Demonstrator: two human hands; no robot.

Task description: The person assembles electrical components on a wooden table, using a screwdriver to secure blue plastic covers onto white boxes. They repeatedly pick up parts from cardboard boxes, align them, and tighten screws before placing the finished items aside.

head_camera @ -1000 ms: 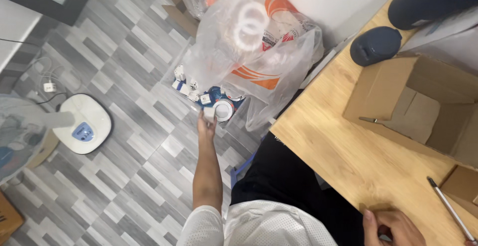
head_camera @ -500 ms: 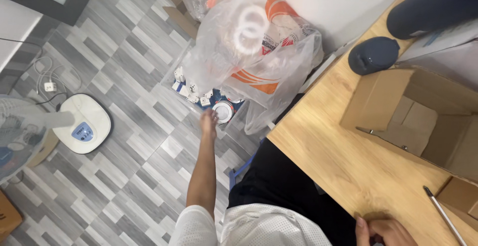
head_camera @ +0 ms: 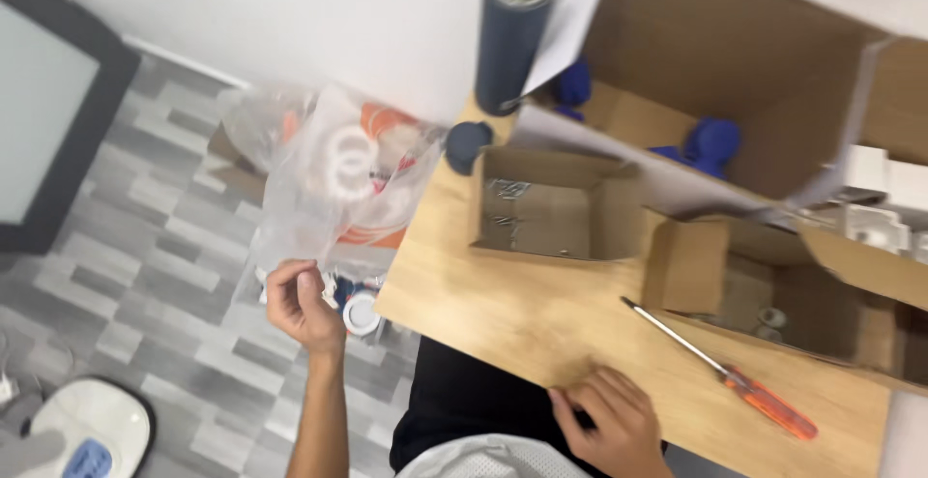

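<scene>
The left hand is raised over the grey, plank-patterned floor, its fingers curled narrowly; whether they pinch anything small cannot be told. It sits just at 7 o'clock of a crinkled clear plastic bag, which bulges with orange-and-white packets and slumps against the desk's edge. Just to the hand's 3 o'clock, low on the floor, lies a small round white lid-like piece among other small parts.

The right hand rests on the near rim of the desk, a smooth light-wood top with fine grain; its fingers are bent down against the surface, closed narrowly, with something dark beneath them that is too hidden to name. At 2 o'clock of that hand lies a screwdriver with a thin steel shaft and an orange handle, flat on the wood and well apart from the fingers.

Farther up the desk, at 12 o'clock, stands a small open cardboard box with a few shiny metal bits inside. A larger open cardboard carton sits to its 3 o'clock. A tall dark-blue cylindrical bottle stands upright at the desk's far corner, with a round dark cap beside its base.
</scene>
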